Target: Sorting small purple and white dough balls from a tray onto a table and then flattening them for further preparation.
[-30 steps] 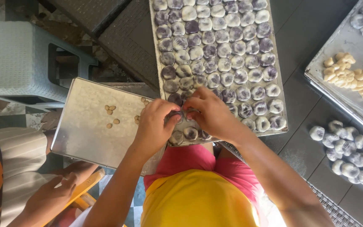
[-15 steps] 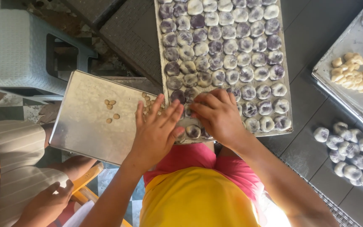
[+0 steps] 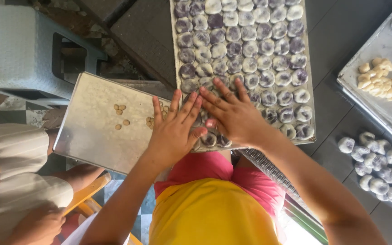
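Tray (image 3: 311, 113) dough balls (image 3: 250, 54) under hands (image 3: 205, 120) (flat).

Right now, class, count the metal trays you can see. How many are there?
3. One tray at left holds a few small pieces, one tray in the middle is full of dough balls, one tray at right is cut off by the edge. Others may lie outside the view.

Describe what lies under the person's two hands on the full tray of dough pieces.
Purple-and-white dough pieces fill the tray. Both the left hand and right hand lie flat, covering several near-corner pieces; only a few edges show there.
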